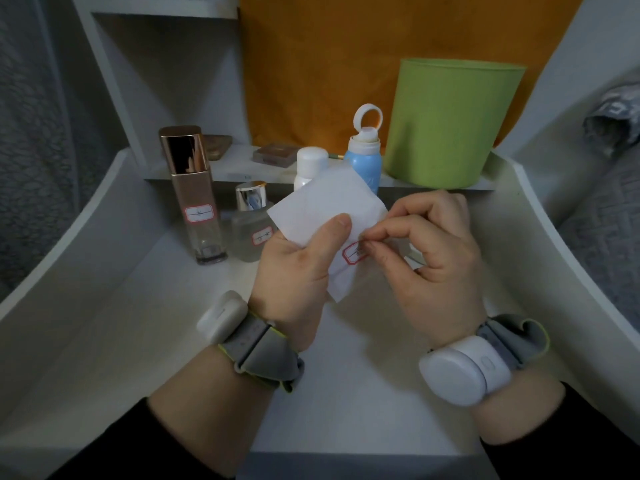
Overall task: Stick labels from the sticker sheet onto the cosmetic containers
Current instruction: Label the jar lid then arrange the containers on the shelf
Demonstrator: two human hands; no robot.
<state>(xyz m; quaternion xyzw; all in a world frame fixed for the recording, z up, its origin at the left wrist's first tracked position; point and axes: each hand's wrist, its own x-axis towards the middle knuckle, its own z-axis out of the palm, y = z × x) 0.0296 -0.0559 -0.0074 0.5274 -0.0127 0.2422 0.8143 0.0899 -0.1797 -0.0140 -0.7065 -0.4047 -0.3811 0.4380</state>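
- Above the white surface (166, 323), the left hand (298, 271) is holding the sticker sheet (322, 209). Its thumb is pressing on the sheet's face, and its fingers are hidden behind the sheet.
- At the lower right edge of the sticker sheet, the right hand (436, 251) is pinching one end of a red-bordered label (351, 254) between thumb and forefinger. Whether that end is lifting off the sheet cannot be told.
- Left of the sticker sheet, a tall bottle (199, 188) with a rose-gold cap and a short bottle (247, 223) with a silver cap are standing upright on the surface. Both are carrying stuck labels (198, 213) on their fronts.
- Behind the sticker sheet, a white bottle (310, 164) and a blue bottle (365, 161) are standing, partly covered by the sheet.
- Behind and right of the sticker sheet, a green bin (450, 123) is standing.
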